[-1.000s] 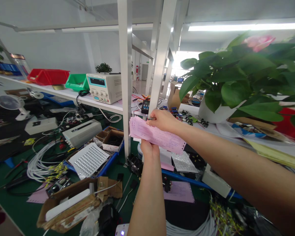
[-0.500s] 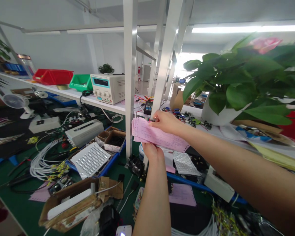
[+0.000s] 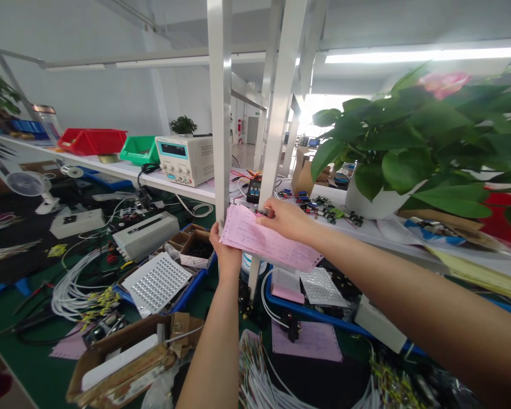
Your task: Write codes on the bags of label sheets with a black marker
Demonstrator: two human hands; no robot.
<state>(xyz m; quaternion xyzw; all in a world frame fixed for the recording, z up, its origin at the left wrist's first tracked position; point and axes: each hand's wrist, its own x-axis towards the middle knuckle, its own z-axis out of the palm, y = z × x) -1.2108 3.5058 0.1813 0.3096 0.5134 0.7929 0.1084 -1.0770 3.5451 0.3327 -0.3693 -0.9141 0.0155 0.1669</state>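
A thin sheaf of pink printed paper slips (image 3: 266, 241) is held up in mid-air in front of a white metal shelf post (image 3: 221, 113), level with the white upper shelf (image 3: 187, 186). The left hand (image 3: 223, 250) reaches up from below and grips the sheaf's lower left edge, thumb on the front and fingers hidden behind the paper, forearm rising almost straight up from the bottom of the view. The right hand (image 3: 283, 218) comes in from the right with its long forearm stretched across the frame; its thumb and fingertips pinch the top edge of the slips, palm turned down. A small dark object sits at those fingertips, too small to identify. The sheaf tilts, its left end higher than its right.

Just behind the hands on the shelf stand a beige bench power supply with knobs (image 3: 183, 160), a red plastic bin (image 3: 92, 141) and a green plastic bin (image 3: 138, 150). To the right, a leafy green plant in a white pot (image 3: 366, 199) fills the upper corner. Below, on the green workbench mat (image 3: 38, 369), lie a perforated white metal panel (image 3: 155, 283), coils of white cable (image 3: 74, 284), an open cardboard box (image 3: 123, 355) and another pink sheet (image 3: 306, 342)
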